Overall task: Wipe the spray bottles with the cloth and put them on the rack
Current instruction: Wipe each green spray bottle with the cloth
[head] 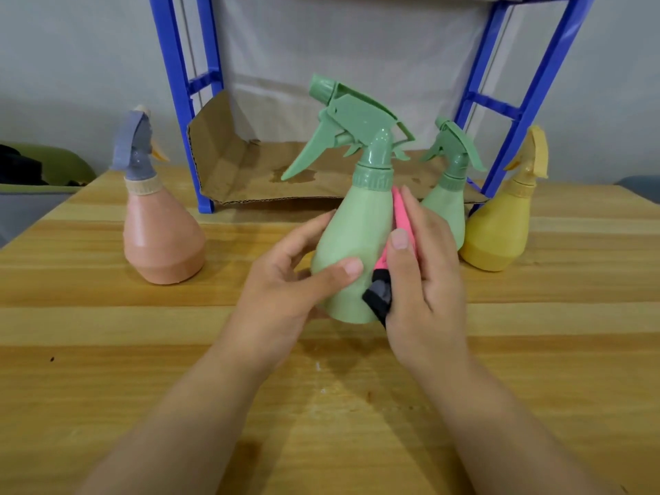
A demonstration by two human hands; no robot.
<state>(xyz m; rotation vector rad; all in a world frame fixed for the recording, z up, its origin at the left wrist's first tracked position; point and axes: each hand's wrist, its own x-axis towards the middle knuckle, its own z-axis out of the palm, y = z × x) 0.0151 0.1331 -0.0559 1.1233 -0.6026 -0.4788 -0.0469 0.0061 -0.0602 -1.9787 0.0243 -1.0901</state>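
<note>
My left hand (pixel 285 276) grips a green spray bottle (pixel 353 237) by its lower body and holds it tilted just above the table, nozzle pointing left. Pressed against the bottle's right side is a pink and black cloth (pixel 389 259), which my right hand (pixel 425 266) holds flat with fingers and thumb. A second green bottle (pixel 448 194) stands right behind it. At the right stands a yellow bottle (pixel 500 226), and a pink bottle (pixel 160 237) with a grey sprayer stands at the left. The blue rack (pixel 182 101) rises at the back.
A sheet of cardboard (pixel 243 166) with wet stains lines the rack's bottom level. The wooden table (pixel 107 334) runs to the near edge of the view. A grey wall stands behind the rack. Dark and green things lie past the table's left edge.
</note>
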